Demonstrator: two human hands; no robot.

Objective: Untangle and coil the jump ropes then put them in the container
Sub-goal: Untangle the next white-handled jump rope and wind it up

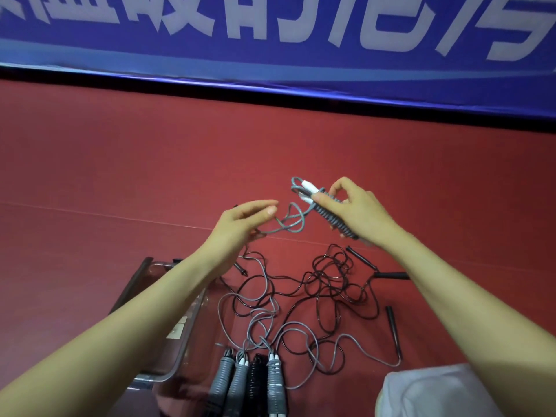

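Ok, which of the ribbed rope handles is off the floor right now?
The grey handle pair gripped in the right hand, its grey cord running to the left hand. The other ribbed handles lie side by side on the floor.

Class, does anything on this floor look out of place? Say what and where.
Yes. Black and grey ropes lie tangled in loose loops on the floor beside the container, not coiled. The right hand grips wrapped handles; the left hand holds their cord.
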